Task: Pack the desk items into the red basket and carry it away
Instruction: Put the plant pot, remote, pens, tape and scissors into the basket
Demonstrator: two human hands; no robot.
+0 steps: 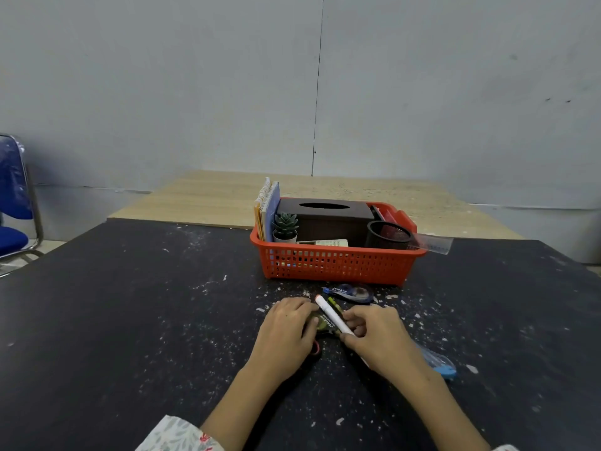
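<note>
My right hand [377, 333] pinches the white pen [333, 315]; my left hand [289, 330] covers a tape dispenser [325, 323], grip unclear. I should lift both cleanly into the red basket [335, 265].

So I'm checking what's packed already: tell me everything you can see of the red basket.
The red basket is a shallow rectangular plastic tray with lattice walls and a flared rim. It sits upright on the dark table, beyond both hands, untouched. Inside stand spiral notebooks at its left end, a small potted succulent, a dark tissue box and a black mesh cup. A clear ruler overhangs its right rim.
</note>
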